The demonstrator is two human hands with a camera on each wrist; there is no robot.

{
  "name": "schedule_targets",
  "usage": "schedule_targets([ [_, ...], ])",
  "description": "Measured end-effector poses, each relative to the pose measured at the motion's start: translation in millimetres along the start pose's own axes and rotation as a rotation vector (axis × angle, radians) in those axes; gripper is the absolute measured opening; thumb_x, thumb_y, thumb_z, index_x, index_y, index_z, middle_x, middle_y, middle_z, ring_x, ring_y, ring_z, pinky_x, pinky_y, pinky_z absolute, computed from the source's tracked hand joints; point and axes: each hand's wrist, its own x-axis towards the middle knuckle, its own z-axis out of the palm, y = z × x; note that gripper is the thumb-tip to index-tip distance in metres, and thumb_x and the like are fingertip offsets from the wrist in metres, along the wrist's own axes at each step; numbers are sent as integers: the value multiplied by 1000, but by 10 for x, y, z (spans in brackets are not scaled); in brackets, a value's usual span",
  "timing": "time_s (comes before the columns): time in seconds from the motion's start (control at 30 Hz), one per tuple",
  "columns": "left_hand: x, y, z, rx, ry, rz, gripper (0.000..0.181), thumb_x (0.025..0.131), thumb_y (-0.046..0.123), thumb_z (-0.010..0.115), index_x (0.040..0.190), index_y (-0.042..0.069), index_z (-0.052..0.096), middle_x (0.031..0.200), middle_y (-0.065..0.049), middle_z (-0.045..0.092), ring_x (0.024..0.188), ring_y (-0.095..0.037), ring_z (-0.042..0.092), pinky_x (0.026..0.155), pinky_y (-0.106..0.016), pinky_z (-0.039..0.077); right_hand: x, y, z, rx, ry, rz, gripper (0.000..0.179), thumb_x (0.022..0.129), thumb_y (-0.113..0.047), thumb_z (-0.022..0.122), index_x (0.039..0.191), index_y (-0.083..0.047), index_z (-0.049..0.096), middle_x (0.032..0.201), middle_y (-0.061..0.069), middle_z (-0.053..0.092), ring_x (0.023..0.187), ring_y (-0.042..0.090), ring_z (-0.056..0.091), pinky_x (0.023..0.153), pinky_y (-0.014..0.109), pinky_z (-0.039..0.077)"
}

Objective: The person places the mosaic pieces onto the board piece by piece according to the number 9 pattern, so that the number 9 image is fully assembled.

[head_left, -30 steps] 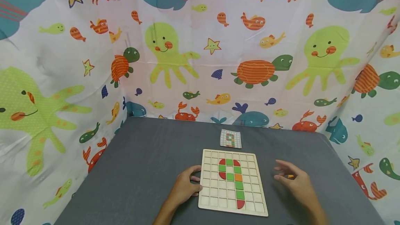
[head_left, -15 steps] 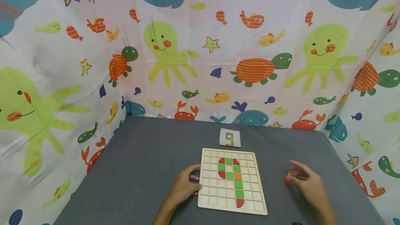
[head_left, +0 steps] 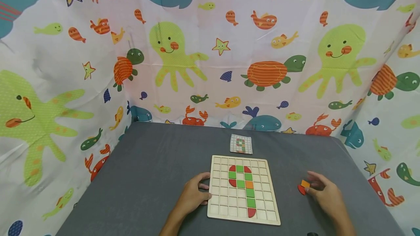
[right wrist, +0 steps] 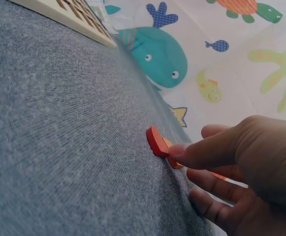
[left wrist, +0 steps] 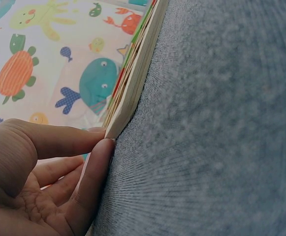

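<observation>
A wooden grid board lies on the table with green squares, an orange square and red round-cornered pieces set in its cells. My left hand pinches the board's left side; the left wrist view has thumb and forefinger at its edge. Right of the board, a loose orange square tile and a red round-edged piece lie close together. My right hand is beside them, its thumb touching the orange tile and its other fingers spread away from the thumb. Those fingers partly hide what lies behind them in the right wrist view.
A small card with a coloured grid pattern lies behind the board. Part of a dark object shows at the bottom edge. A curtain printed with sea animals surrounds the grey table at the back and sides.
My right hand has moved right, away from the board, uncovering the orange tile and the red piece. My left hand stays at the board's edge.
</observation>
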Motion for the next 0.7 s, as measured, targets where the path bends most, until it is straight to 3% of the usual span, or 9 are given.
schedule_targets([
  [0.13,3,4,-7,-6,-1,4,70,79,-10,80,145,3,61,139,-20,64,106,-29,69,57,-34,64,17,2,14,-12,-11,19,60,86,-1,84,142,1,61,125,26,71,106,38,68,89,58,53],
  [0.23,1,9,-9,-4,-1,2,70,79,-9,80,145,3,61,139,-20,64,106,-29,69,57,-34,63,20,-4,27,-12,-19,36,59,86,2,82,141,3,61,123,28,71,106,40,67,93,65,50],
  [0.47,-2,16,-2,2,3,0,69,79,-9,80,145,4,61,138,-20,64,106,-28,69,57,-33,63,12,-15,31,-18,-14,31,58,87,5,81,141,4,61,121,28,71,107,42,68,95,67,49],
  [0.7,-6,21,-3,3,2,2,69,79,-9,80,145,3,61,138,-20,64,106,-29,69,57,-33,63,10,-6,3,-15,-25,22,61,88,3,81,144,3,57,116,24,74,96,31,71,94,65,51],
])
